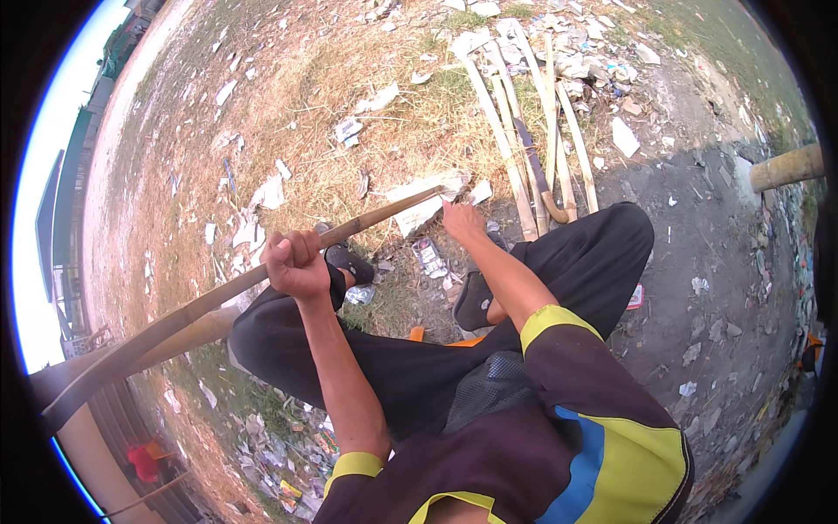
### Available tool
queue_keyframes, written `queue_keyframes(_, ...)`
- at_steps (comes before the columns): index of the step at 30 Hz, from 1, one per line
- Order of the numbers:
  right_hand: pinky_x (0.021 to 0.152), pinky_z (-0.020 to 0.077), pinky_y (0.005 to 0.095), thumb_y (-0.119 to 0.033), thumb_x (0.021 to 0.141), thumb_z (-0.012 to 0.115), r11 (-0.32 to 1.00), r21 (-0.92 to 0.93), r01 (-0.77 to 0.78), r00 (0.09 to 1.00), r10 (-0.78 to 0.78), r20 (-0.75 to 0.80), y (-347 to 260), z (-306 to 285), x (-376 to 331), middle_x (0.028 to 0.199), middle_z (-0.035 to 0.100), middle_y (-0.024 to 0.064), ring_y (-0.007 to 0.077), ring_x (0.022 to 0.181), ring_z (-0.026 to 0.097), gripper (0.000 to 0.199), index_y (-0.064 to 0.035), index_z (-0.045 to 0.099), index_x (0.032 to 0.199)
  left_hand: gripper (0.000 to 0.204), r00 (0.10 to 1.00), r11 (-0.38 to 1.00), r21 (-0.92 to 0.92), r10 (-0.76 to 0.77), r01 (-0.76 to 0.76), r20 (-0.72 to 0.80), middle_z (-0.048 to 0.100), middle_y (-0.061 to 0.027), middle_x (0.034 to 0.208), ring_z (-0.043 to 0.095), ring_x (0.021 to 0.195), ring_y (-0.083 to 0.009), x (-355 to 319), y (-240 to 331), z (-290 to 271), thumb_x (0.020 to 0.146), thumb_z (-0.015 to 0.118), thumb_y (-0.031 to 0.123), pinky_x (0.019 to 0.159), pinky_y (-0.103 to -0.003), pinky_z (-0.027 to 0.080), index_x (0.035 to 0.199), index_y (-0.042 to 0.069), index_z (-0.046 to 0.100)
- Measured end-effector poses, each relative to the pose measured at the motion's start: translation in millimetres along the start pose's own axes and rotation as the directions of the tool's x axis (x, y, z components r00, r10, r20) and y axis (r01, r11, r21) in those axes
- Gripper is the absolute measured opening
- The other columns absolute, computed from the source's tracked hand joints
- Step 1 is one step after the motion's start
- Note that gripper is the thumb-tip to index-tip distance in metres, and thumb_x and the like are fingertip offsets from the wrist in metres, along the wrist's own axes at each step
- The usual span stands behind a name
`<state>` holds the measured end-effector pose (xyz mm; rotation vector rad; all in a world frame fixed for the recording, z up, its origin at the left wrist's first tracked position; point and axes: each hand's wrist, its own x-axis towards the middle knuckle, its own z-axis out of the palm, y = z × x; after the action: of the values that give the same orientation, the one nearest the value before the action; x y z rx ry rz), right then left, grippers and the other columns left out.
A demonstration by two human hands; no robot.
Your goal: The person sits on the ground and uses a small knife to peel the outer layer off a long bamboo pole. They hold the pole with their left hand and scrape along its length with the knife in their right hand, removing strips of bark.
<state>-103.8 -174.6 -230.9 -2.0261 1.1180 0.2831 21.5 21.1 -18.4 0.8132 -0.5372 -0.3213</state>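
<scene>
A long bamboo strip [262, 279] slants across the person's knees above the littered ground [288, 113]. The left hand [297, 265] is fisted around its middle; the right hand [460, 218] pinches its far tip with closed fingers. More split bamboo strips [524, 131] and a curved knife [541, 179] lie just beyond.

The long bamboo strip [262, 275] is brown, darker toward its far left end. The split strips [524, 131] lying on the ground are pale tan, and the blade [534, 162] among them is dark with a light brown handle. The trousers [602, 262] are black. The shirt [559, 419] is dark maroon with yellow-green cuff bands and a blue and yellow-green panel. The sandals [349, 260] are black. The grass [305, 105] is dry straw-yellow, littered with white scraps [271, 190].
</scene>
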Motion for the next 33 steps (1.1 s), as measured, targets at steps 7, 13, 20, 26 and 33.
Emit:
queue_keyframes(7,0.089,0.0435,0.0538,-0.05,0.099,0.025,0.965,0.206,0.16,0.974,-0.121,-0.193,7,17,-8,0.096,0.063,0.0332,0.0497,0.094,0.058,0.068,0.0039,0.066,0.09,0.034,0.998,1.0,0.007,-0.011,0.012,-0.067,0.017,0.0035,0.045,0.01,0.042,-0.0083,4,-1,1,0.08,0.047,0.011,0.044,-0.03,0.016,0.059,0.016,0.021)
queue_keyframes(13,0.081,0.0505,0.0509,-0.043,0.1,0.026,0.993,0.025,0.118,0.988,-0.115,-0.101,-4,17,19,0.09,0.065,0.0315,0.0452,0.088,0.064,0.066,0.0044,0.069,0.084,0.034,1.0,1.0,0.024,-0.02,0.02,-0.008,0.017,0.0035,0.045,0.01,0.042,-0.0084,3,0,2,0.079,0.047,0.011,0.044,-0.029,0.016,0.058,0.017,0.021)
queue_keyframes(20,0.082,0.0477,0.0515,-0.044,0.098,0.026,0.95,0.094,0.298,0.952,-0.288,-0.101,-8,-10,16,0.087,0.064,0.0309,0.0455,0.086,0.062,0.064,0.0043,0.066,0.084,0.034,1.0,1.0,0.013,-0.009,0.009,0.022,0.016,0.0035,0.046,0.011,0.042,-0.0087,3,2,-13,0.082,0.047,0.012,0.046,-0.029,0.017,0.06,0.016,0.021)
queue_keyframes(26,0.076,0.0479,0.0517,-0.045,0.098,0.025,0.95,0.079,0.303,0.953,-0.302,-0.029,-7,5,19,0.082,0.064,0.0308,0.0457,0.078,0.062,0.067,0.0021,0.066,0.074,0.034,1.0,1.0,0.028,-0.008,0.007,0.013,0.018,0.0032,0.044,0.012,0.041,-0.0081,5,-1,-2,0.08,0.048,0.012,0.044,-0.029,0.016,0.058,0.016,0.022)
queue_keyframes(33,0.079,0.0536,0.0477,-0.042,0.098,0.033,0.975,-0.181,0.125,0.989,-0.138,-0.06,14,-6,45,0.095,0.068,0.0239,0.0385,0.091,0.067,0.055,-0.0027,0.071,0.096,0.034,0.994,0.999,0.036,-0.007,0.003,0.107,0.02,0.0024,0.043,0.013,0.039,-0.0086,4,0,-3,0.079,0.048,0.012,0.042,-0.03,0.016,0.057,0.014,0.023)
